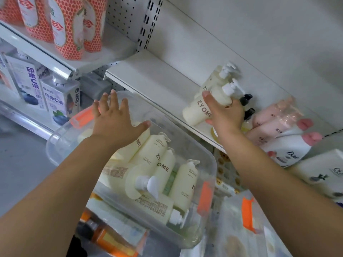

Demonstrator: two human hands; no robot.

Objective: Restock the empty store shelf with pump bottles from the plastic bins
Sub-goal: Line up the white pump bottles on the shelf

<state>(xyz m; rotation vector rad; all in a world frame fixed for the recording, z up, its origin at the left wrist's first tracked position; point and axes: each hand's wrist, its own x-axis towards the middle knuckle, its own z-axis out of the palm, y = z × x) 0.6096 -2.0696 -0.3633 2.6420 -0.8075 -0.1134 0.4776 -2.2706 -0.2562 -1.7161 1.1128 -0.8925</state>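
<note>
The person's right hand [226,115] is up on the white shelf [148,75], fingers and thumb wrapped around a cream ZYOME pump bottle [198,108] just below its white pump. The bottle's base sits on the shelf close to the front edge. A second cream pump bottle [217,75] stands right behind it, nearer the back panel and touching the first.

The left hand [115,119] is spread flat with straight, splayed fingers and holds nothing. It hovers over the far end of a clear plastic bin [213,164] that sits below the shelf front. From here I cannot tell whether it touches the rim. Inside the bin, more cream ZYOME bottles [154,147] lie on their sides, packed against one another, with one pump head pointing up at the viewer. The bin has orange latches [204,197] at its ends.

To the right of the gripping hand, a second clear bin [291,102] holds pink bottles [269,115], a white Dove bottle [289,147] with a pink cap, and black-topped pumps [246,100]. On the neighbouring shelves to the left stand orange-patterned packs [68,30] above and blueberry-printed cartons [55,97] below.
</note>
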